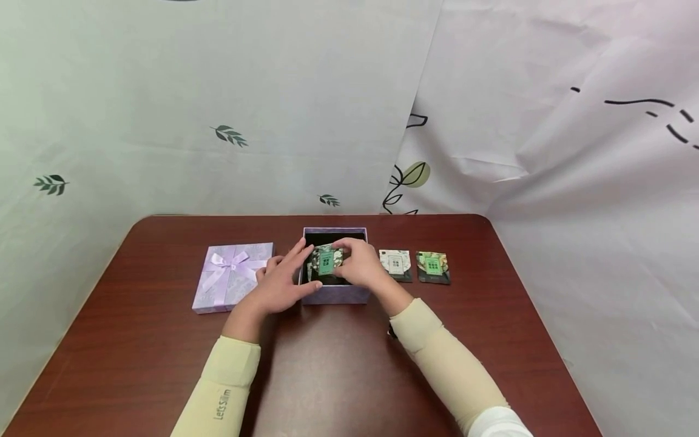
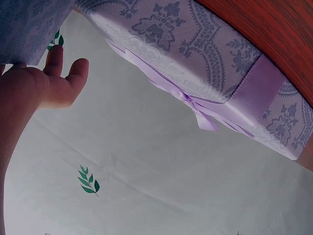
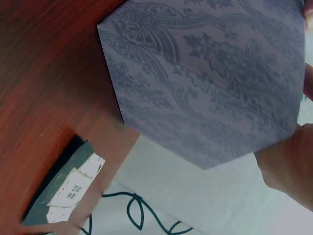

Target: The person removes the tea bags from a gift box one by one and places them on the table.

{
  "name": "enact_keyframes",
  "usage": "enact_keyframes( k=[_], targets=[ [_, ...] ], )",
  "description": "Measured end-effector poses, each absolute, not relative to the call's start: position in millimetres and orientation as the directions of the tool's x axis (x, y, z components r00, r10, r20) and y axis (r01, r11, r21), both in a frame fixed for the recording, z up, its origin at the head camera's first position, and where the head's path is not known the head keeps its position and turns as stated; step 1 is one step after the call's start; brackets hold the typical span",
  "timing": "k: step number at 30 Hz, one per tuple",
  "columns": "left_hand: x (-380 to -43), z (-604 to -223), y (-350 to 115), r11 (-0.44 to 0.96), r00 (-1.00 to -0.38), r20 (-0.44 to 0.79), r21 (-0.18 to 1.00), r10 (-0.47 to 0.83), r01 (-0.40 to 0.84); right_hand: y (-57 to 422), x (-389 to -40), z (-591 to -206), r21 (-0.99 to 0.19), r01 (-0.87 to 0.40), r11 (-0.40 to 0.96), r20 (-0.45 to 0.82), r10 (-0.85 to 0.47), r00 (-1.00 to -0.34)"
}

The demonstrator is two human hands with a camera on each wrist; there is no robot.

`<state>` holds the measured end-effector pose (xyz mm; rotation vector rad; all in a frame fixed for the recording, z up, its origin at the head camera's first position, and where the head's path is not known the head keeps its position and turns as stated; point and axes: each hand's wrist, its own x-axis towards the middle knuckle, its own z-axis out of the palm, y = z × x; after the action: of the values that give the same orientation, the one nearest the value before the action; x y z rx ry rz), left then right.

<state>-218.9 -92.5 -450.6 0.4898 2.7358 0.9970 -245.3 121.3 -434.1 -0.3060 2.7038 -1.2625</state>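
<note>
A purple patterned box (image 1: 335, 295) stands without its lid near the far side of the table, its inside dark. Over its opening, my right hand (image 1: 360, 264) pinches a dark green floral sachet (image 1: 326, 262) by the right side. My left hand (image 1: 281, 285) is at the box's left wall with fingers extended, the fingertips close to the sachet's left edge. Part of another packet seems to show at the left inside the box. The left wrist view catches the left hand's fingers (image 2: 73, 83) beside the box; in the right wrist view the box wall (image 3: 210, 83) hides most of the right hand.
Left of the box lies its lid (image 1: 240, 282) with a lilac ribbon bow, partly behind the left hand. To the right are a white-and-dark sachet (image 1: 395, 264) and a green-and-yellow one (image 1: 433, 267). A pale printed cloth (image 1: 273, 121) hangs behind the brown table (image 1: 338, 364).
</note>
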Motion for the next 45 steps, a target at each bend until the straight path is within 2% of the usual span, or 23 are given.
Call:
enact_keyframes(
  k=[5,11,18,25,45],
  targets=[
    [-218,-451,-92,0.715,-0.927,-0.062,0.657,0.369,0.241,132,-241,-431,-0.843,-0.058,0.535,-0.059,-0.199,-0.978],
    [-218,-451,-93,0.715,-0.928,-0.061,0.656,0.368,0.24,149,-240,-429,-0.907,-0.039,0.42,-0.039,-0.174,-0.984],
    [-218,-452,-95,0.707,-0.927,-0.056,0.664,0.372,0.243,174,-239,-432,-0.93,0.036,0.365,-0.078,-0.099,-0.992],
    [-218,-453,-95,0.707,-0.927,-0.051,0.662,0.371,0.247,189,-238,-435,-0.958,0.083,0.276,-0.114,-0.098,-0.989],
    [-220,-454,-94,0.707,-0.925,-0.052,0.661,0.377,0.251,218,-238,-440,-0.967,0.105,0.231,-0.123,-0.061,-0.991]
  ],
)
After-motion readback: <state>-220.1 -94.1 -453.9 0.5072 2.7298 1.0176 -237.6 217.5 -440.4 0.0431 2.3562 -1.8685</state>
